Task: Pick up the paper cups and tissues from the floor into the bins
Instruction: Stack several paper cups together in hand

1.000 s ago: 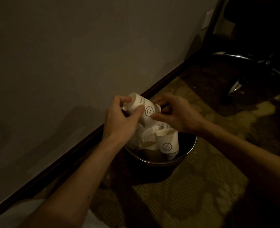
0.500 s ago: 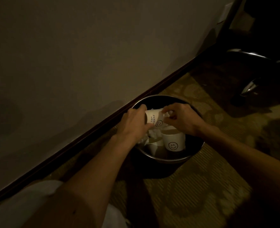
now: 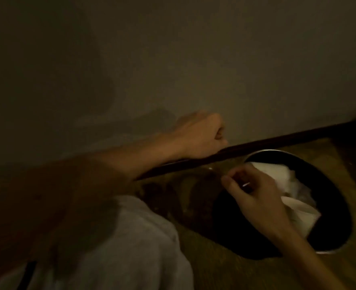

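Note:
The dark round bin [image 3: 331, 191] with a metal rim stands on the carpet by the wall, at the right. White paper cups and tissue [image 3: 273, 173] lie inside it, and another white cup [image 3: 304, 216] sits lower in the pile. My right hand [image 3: 256, 197] hovers over the bin's near left edge with loosely curled fingers, holding nothing that I can make out. My left hand [image 3: 202, 135] is up in front of the wall, left of the bin, fingers curled into the palm and empty. The picture is blurred.
A dark baseboard [image 3: 288, 141] runs along the foot of the plain wall [image 3: 173, 59]. Patterned carpet [image 3: 225, 268] covers the floor around the bin. My knee in light cloth [image 3: 131, 237] fills the lower left.
Both hands have let go of the smiley cup, which now lies in the bin. My left hand has drawn back toward the wall. The view has swung left, putting the bin at the right.

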Demonstrator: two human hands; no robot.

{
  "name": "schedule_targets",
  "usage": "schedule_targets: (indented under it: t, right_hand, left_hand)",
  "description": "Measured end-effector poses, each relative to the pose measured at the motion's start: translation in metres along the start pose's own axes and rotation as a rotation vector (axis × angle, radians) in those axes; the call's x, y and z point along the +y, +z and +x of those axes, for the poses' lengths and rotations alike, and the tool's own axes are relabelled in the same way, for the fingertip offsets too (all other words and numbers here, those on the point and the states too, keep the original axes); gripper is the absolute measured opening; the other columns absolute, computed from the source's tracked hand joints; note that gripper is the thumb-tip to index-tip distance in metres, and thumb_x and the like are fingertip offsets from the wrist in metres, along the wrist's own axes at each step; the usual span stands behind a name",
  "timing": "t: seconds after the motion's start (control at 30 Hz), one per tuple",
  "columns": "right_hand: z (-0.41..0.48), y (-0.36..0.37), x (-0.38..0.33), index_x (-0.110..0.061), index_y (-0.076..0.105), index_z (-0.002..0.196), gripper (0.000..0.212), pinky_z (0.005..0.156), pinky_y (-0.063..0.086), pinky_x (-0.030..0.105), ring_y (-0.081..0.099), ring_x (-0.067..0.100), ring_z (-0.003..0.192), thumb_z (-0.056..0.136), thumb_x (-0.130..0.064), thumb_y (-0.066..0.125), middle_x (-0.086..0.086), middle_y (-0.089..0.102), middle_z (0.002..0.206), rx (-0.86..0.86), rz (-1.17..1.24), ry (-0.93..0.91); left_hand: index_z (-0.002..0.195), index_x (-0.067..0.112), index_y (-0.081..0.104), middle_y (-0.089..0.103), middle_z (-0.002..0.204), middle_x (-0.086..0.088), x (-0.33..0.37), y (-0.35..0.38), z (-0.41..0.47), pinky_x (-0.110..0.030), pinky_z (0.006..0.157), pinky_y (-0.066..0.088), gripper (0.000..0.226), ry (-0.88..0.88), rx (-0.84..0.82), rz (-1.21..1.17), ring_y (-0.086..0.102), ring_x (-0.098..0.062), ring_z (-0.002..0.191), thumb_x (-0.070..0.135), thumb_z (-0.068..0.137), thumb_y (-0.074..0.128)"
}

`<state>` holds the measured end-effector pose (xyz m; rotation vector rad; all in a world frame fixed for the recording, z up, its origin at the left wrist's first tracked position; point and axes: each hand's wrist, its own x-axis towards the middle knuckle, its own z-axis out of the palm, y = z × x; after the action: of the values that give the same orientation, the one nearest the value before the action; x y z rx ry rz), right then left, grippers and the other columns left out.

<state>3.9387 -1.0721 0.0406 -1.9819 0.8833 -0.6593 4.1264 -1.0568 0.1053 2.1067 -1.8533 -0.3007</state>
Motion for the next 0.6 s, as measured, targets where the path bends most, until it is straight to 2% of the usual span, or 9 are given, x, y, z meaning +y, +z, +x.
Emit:
schedule_targets:
  t: [0.07,0.13,0.23,0.3,0.37,0.47,0.57,0.6]
  right_hand:
    - [0.009,0.039,-0.021,-0.022,0.065,0.079,0.008,0.061,0.050,0.020,0.063,0.005,0.069,0.085,-0.024,0.069,-0.006,0.068,0.076,-0.127,0.093,-0.034]
    - [0.017,0.082,-0.041,-0.020,0.065,0.078,0.009,0.060,0.049,0.020,0.062,0.009,0.068,0.085,-0.023,0.070,-0.004,0.066,0.073,-0.220,0.166,-0.058]
    - [0.027,0.151,-0.075,-0.026,0.064,0.083,0.006,0.059,0.050,0.018,0.062,0.005,0.068,0.087,-0.027,0.068,-0.009,0.067,0.077,-0.415,0.179,-0.113]
    - [0.032,0.200,-0.101,-0.030,0.065,0.086,0.004,0.062,0.053,0.025,0.064,0.005,0.069,0.087,-0.028,0.068,-0.011,0.068,0.078,-0.576,0.154,-0.168]
    - [0.032,0.252,-0.131,-0.032,0.066,0.086,0.006,0.067,0.054,0.032,0.066,0.005,0.072,0.087,-0.026,0.069,-0.011,0.070,0.080,-0.734,0.121,-0.236]
    - [0.020,0.329,-0.171,-0.034,0.069,0.086,0.006,0.073,0.056,0.039,0.068,0.009,0.078,0.086,-0.028,0.069,-0.010,0.071,0.084,-0.958,0.099,-0.317]
    - [0.004,0.399,-0.196,-0.041,0.066,0.085,0.009,0.068,0.054,0.023,0.066,-0.002,0.077,0.083,-0.034,0.070,-0.026,0.067,0.087,-1.102,0.061,-0.361]
    - [-0.001,0.423,-0.202,-0.042,0.065,0.086,0.010,0.065,0.053,0.019,0.065,-0.004,0.077,0.083,-0.034,0.070,-0.026,0.067,0.087,-1.143,0.034,-0.364]
  left_hand:
    - [0.058,0.012,0.039,0.039,0.052,0.003,-0.028,-0.036,-0.034,-0.031,0.053,0.037,0.039,0.009,-0.012,0.105,0.043,-0.012,0.050,0.031,0.088,0.058]
    - [0.061,0.012,0.044,0.042,0.052,0.003,-0.061,-0.063,-0.078,-0.019,0.046,0.032,0.040,-0.030,-0.049,0.181,0.048,-0.009,0.055,0.035,0.090,0.059]
    - [0.065,0.016,0.053,0.049,0.055,0.003,-0.108,-0.087,-0.155,-0.020,0.056,0.038,0.036,-0.138,-0.057,0.160,0.051,-0.008,0.066,0.040,0.091,0.060]
    - [0.064,0.025,0.053,0.051,0.056,0.010,-0.136,-0.095,-0.208,-0.021,0.057,0.039,0.034,-0.258,0.000,0.140,0.052,-0.008,0.063,0.051,0.085,0.053]
    - [0.066,0.034,0.053,0.051,0.058,0.018,-0.167,-0.096,-0.265,-0.020,0.057,0.041,0.034,-0.417,0.005,0.091,0.052,0.001,0.058,0.062,0.083,0.048]
    - [0.070,0.034,0.053,0.054,0.059,0.023,-0.216,-0.085,-0.355,-0.019,0.052,0.036,0.026,-0.610,0.084,-0.025,0.052,0.003,0.056,0.048,0.090,0.063]
    - [0.074,0.034,0.057,0.055,0.061,0.019,-0.256,-0.063,-0.436,-0.022,0.055,0.043,0.021,-0.799,0.189,-0.144,0.055,0.000,0.061,0.043,0.092,0.063]
    - [0.075,0.034,0.057,0.055,0.062,0.017,-0.268,-0.054,-0.459,-0.021,0.056,0.044,0.020,-0.846,0.228,-0.167,0.056,0.000,0.062,0.041,0.092,0.063]
